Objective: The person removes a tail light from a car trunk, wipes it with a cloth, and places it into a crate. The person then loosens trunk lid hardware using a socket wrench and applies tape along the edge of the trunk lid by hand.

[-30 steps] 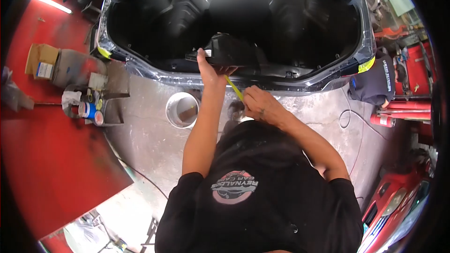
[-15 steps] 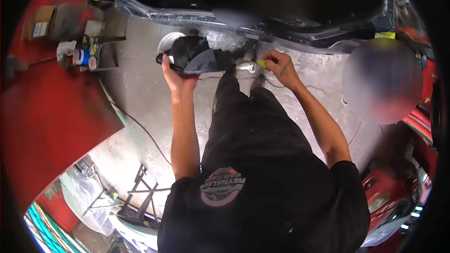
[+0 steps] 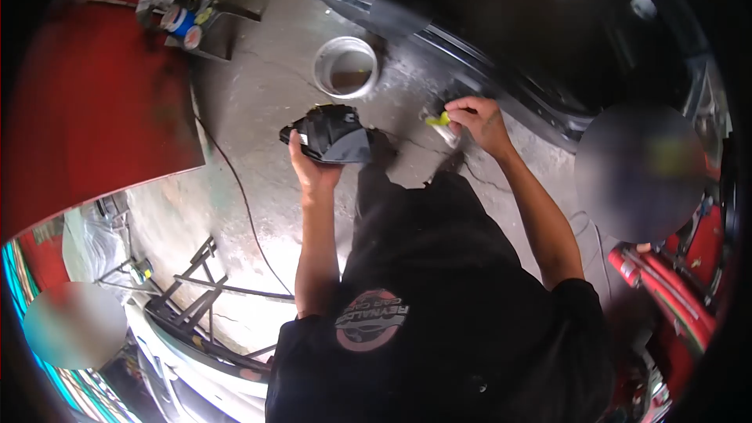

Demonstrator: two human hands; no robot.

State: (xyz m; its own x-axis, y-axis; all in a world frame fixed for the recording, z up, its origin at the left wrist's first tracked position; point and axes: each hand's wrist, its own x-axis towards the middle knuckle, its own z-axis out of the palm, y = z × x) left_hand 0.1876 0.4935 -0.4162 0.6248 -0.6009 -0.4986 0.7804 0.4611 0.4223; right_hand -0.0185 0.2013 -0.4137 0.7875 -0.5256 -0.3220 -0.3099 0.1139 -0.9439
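My left hand point(image 3: 315, 174) is wrapped round the lower left end of a black plastic car part point(image 3: 329, 135). This part has a ribbed, angular back and a smooth dark grey face on its right side; its exact kind I cannot make out. In my right hand point(image 3: 482, 124), thumb and fingers pinch a small yellow-green strip point(image 3: 439, 120) that looks like masking tape. A whitish item point(image 3: 450, 137), blurred, shows just below the strip. Beyond the car part, a white bucket point(image 3: 345, 41) stands on the floor with some dark liquid inside.
A black car body edge point(image 3: 439, 35) runs across the upper right. Red panels point(image 3: 102, 125) fill the left side. Cans and paper lie on a small stand point(image 3: 215, 39). A cable point(image 3: 235, 164) crosses the concrete floor, and a metal frame stand point(image 3: 200, 298) sits lower left.
My view has turned, so the bucket now shows clear of the car part. The car part sits lower and slightly right in view. My right hand still pinches the yellow-green strip.
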